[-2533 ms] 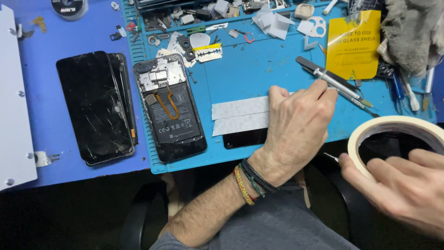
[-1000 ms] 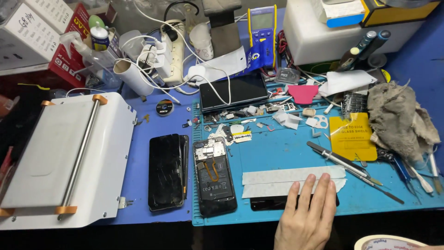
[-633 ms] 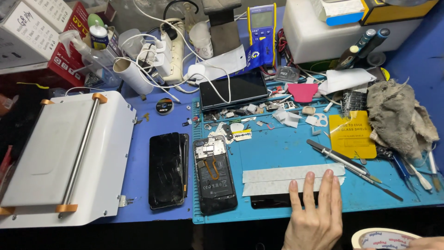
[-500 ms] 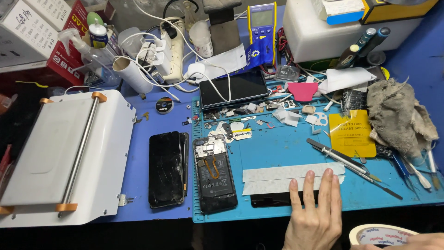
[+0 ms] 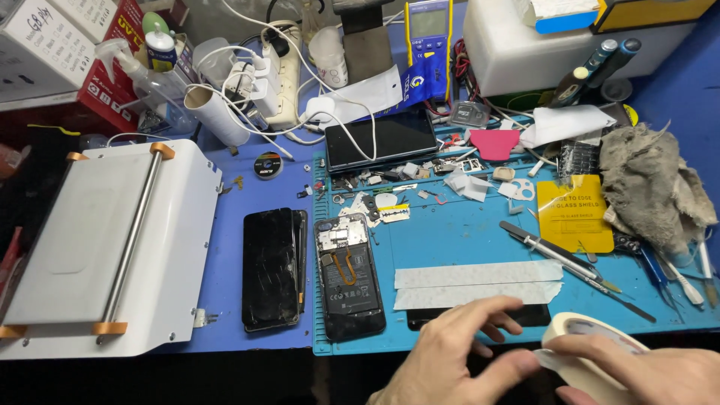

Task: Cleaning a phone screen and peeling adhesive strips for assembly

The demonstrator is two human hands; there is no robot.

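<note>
I am holding my left hand (image 5: 457,356) low at the near edge of the bench, palm down, fingers loosely spread and slightly curled, the thumb reaching right toward the round roll of cream masking tape (image 5: 592,352). Thumb and forefinger are narrowing on the loose end of the tape, though I cannot tell whether they are actually pinching it. My right hand (image 5: 645,371) is coming in from the near right corner, fingers wrapped over the top of the roll and gripping it.

The roll is sitting at the near right, just off the edge of the blue-green rubber work mat (image 5: 457,225). Just beyond my left fingers, two pale strips of tape (image 5: 480,283) are lying side by side on the mat, covering most of a dark flat phone (image 5: 525,316) whose near edge is showing under them. To the left, an opened phone with exposed black insides and an orange flex cable (image 5: 349,274) is lying on the mat, and a cracked black screen panel (image 5: 270,266) is lying beside it on the blue table.

Half a second ago my left hand was lying flat with straight fingers pointing at the strips; now it is turning toward the roll, and the roll is showing further into view.
</note>
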